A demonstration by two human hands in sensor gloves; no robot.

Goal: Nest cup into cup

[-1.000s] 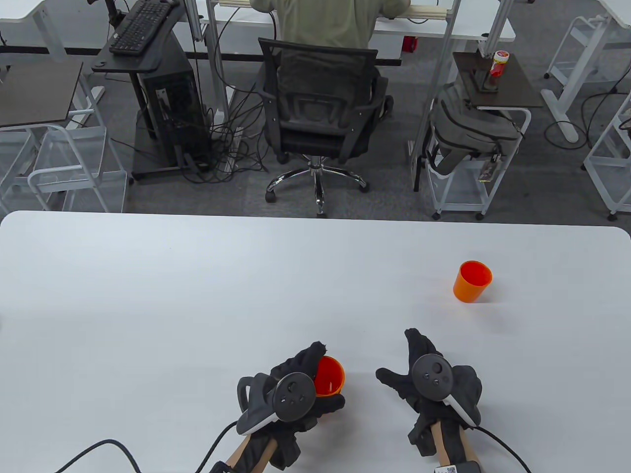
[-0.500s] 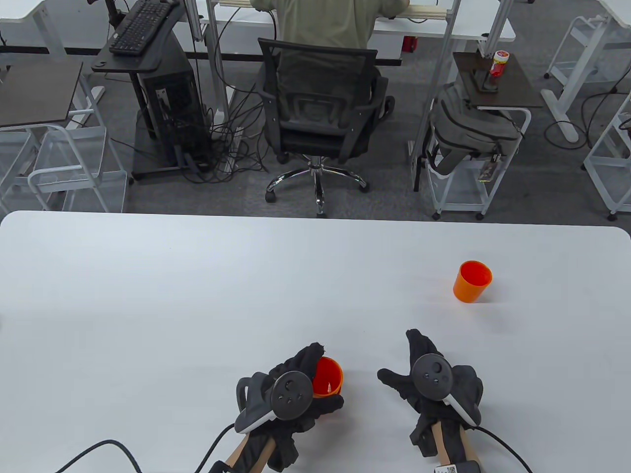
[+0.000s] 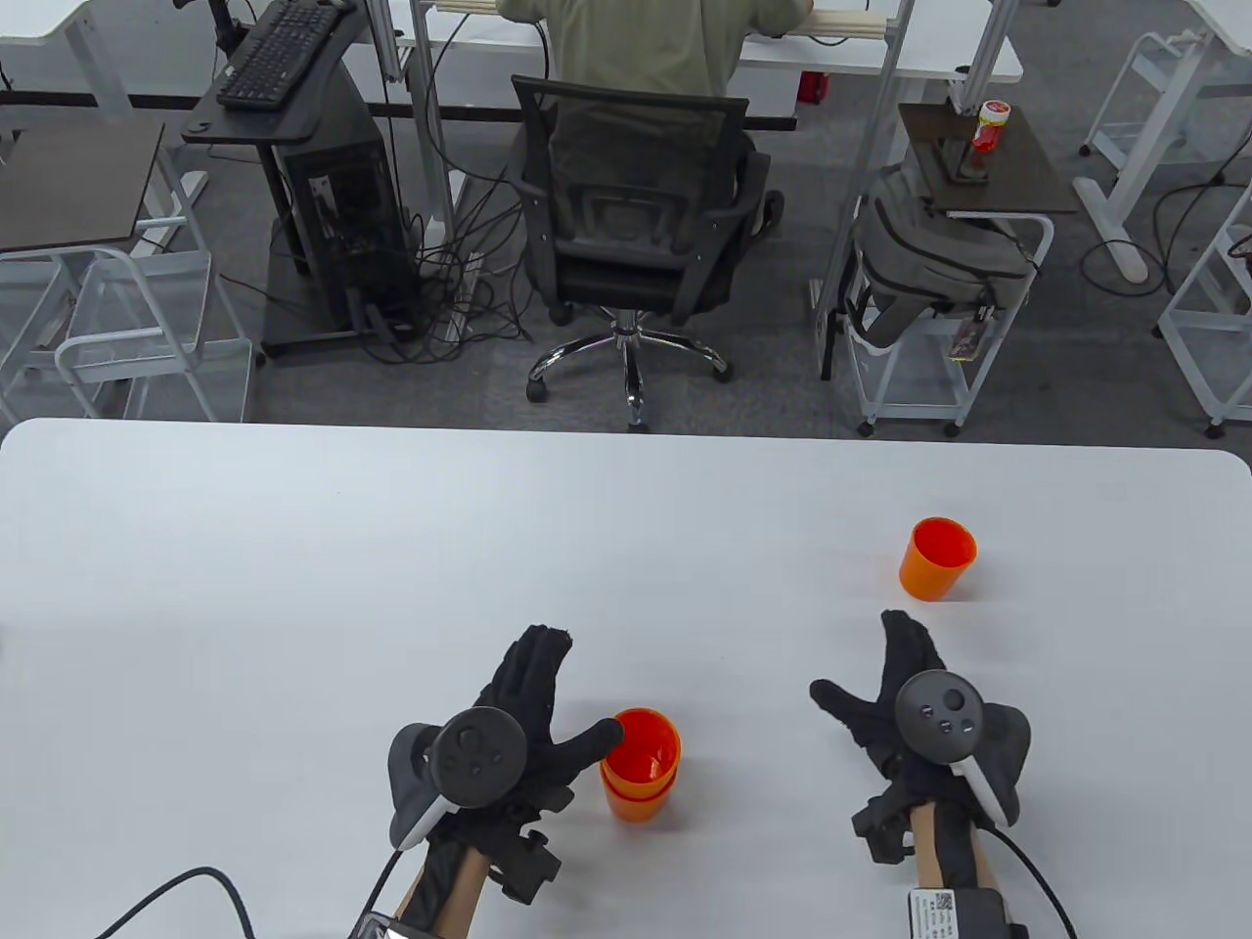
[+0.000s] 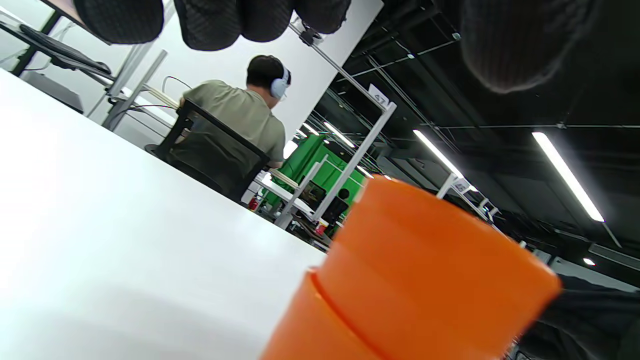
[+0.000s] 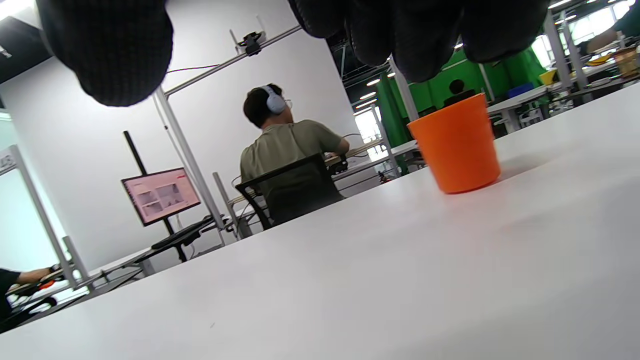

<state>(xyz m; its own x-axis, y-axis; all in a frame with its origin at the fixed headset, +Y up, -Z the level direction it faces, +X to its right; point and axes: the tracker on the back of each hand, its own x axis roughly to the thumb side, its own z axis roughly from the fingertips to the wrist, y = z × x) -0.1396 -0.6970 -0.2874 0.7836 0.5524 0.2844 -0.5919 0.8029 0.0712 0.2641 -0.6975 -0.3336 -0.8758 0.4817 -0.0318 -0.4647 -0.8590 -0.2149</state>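
The left hand is spread wide and holds nothing. Its thumb tip sits right by the rim of the cup stack; I cannot tell if it touches. The right hand is spread wide too and holds nothing. It hovers near the single cup but is apart from it.

The cup stack looks like 2 orange cups, 1 inside the other, standing up on the white table. The single cup stands up too, well apart from the stack.

I think the next step is to pick up the single cup. It would go best to hold it around its sides, keep it straight, and lower it right over the stack.

In the left wrist view the stack is cut off at the bottom. The palms are hidden under the trackers.
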